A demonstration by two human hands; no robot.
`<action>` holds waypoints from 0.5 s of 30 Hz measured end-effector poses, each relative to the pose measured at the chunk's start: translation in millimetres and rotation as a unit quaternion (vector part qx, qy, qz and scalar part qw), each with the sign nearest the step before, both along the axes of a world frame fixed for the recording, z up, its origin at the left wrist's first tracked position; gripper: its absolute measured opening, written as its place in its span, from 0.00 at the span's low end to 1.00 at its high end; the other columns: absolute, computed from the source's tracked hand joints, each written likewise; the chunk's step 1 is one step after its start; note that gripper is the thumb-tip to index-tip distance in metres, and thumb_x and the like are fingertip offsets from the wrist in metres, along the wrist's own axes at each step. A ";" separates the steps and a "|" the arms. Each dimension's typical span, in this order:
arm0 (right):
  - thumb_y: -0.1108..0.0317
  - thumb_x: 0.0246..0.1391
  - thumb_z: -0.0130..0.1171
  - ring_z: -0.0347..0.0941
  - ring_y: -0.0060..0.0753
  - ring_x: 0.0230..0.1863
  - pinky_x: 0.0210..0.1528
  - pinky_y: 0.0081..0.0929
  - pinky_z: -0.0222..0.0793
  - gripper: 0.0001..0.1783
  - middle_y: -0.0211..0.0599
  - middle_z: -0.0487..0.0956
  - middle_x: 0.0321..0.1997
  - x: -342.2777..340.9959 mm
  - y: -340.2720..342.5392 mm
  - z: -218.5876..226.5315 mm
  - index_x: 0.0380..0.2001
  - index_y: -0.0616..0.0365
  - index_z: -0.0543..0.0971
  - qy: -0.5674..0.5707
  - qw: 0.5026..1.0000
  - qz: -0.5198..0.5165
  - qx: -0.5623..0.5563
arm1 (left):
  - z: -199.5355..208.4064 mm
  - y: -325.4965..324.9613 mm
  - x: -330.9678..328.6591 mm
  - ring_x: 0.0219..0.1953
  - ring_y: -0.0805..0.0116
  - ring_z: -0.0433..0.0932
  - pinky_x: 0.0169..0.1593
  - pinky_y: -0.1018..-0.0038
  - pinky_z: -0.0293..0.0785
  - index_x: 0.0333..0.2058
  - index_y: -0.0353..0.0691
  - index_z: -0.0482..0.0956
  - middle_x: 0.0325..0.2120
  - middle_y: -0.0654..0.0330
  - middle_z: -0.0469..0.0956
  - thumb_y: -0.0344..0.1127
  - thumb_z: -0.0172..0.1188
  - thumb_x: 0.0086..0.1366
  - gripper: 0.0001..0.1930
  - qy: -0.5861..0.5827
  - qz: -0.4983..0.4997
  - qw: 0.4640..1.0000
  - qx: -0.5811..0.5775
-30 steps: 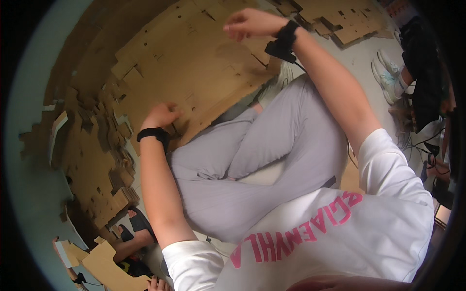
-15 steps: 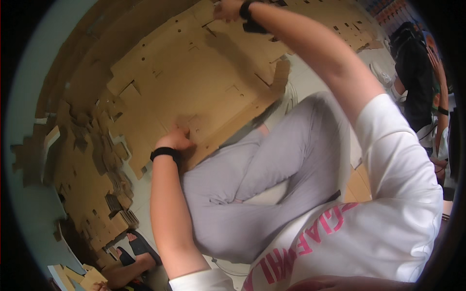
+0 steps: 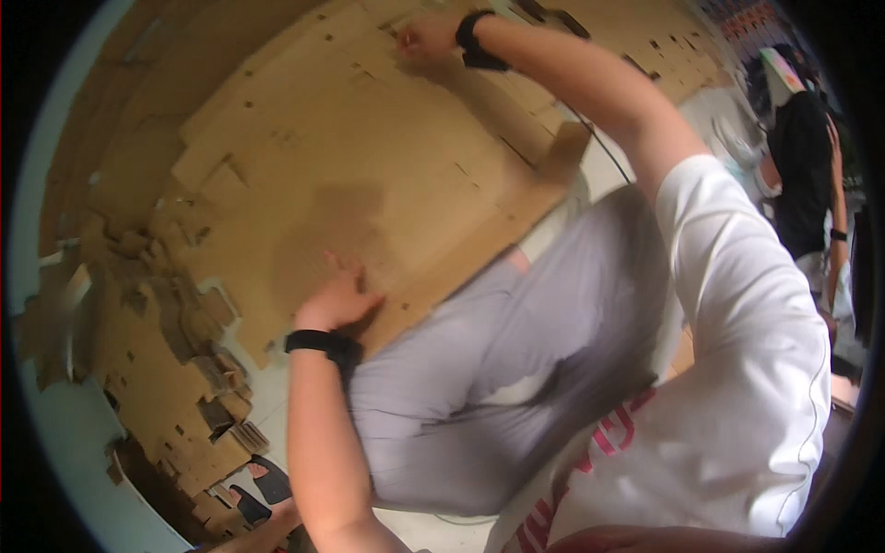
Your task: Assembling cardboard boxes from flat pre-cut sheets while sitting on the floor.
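Note:
A large flat sheet of brown cardboard (image 3: 277, 184) with small holes and cut slots lies in front of me, its near edge against my grey-trousered legs. My left hand (image 3: 339, 297) is over the sheet's near left part, fingers apart and holding nothing; whether it touches the board is hard to tell. Toward the far edge my right hand (image 3: 428, 39) is closed, its fingers curled low over the cardboard. What it holds, if anything, I cannot make out. Both wrists wear black bands.
Cut cardboard pieces (image 3: 175, 304) lie heaped along the left. A dark cable (image 3: 604, 147) runs near my right forearm. Another person's sandalled feet (image 3: 263, 484) show at lower left, and a person in black (image 3: 802, 175) is at right.
My view has shifted slightly. The left hand's fingers have spread and lifted from a more curled pose near the board. My right hand stays closed at the far side.

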State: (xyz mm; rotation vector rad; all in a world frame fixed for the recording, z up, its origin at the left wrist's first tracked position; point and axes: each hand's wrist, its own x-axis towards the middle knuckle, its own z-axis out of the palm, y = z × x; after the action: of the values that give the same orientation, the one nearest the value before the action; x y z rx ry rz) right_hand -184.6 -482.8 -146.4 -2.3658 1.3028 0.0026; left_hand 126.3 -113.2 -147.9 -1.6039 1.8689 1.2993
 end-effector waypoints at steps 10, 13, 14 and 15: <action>0.37 0.57 0.60 0.81 0.42 0.30 0.36 0.39 0.75 0.33 0.41 0.83 0.22 -198.5 169.7 234.3 0.22 0.61 0.85 0.489 0.872 0.031 -0.011 | -14.3 -9.4 5.3 0.70 0.42 0.59 0.71 0.62 0.57 0.67 0.35 0.65 0.72 0.35 0.47 0.54 0.63 0.62 0.41 -0.027 -0.005 0.999 -0.027; 0.35 0.53 0.63 0.81 0.45 0.28 0.34 0.38 0.75 0.34 0.44 0.83 0.23 -251.1 245.6 310.0 0.23 0.62 0.85 0.590 0.804 0.065 -0.044 | -19.7 -8.4 7.6 0.69 0.44 0.63 0.70 0.60 0.59 0.66 0.36 0.67 0.70 0.38 0.55 0.53 0.64 0.62 0.39 -0.038 -0.013 0.997 -0.061; 0.36 0.53 0.63 0.81 0.45 0.28 0.34 0.38 0.76 0.33 0.44 0.83 0.24 -263.0 261.3 328.2 0.24 0.62 0.85 0.595 0.799 0.060 -0.065 | -21.0 -10.8 12.0 0.68 0.45 0.64 0.69 0.59 0.60 0.65 0.37 0.68 0.68 0.40 0.59 0.53 0.64 0.62 0.38 -0.053 -0.001 0.996 -0.077; 0.36 0.53 0.63 0.81 0.44 0.28 0.34 0.38 0.76 0.33 0.44 0.83 0.24 -278.8 283.9 344.5 0.24 0.62 0.85 0.595 0.800 0.035 -0.073 | -22.9 -14.0 13.4 0.68 0.45 0.64 0.69 0.59 0.60 0.65 0.37 0.68 0.68 0.40 0.59 0.53 0.64 0.62 0.38 -0.044 -0.011 0.996 -0.078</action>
State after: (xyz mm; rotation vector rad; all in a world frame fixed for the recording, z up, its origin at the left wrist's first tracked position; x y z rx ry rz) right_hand -463.4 -198.9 198.0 -2.5258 1.6804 1.7017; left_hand 139.7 -127.2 -170.8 -1.6842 1.9692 1.0791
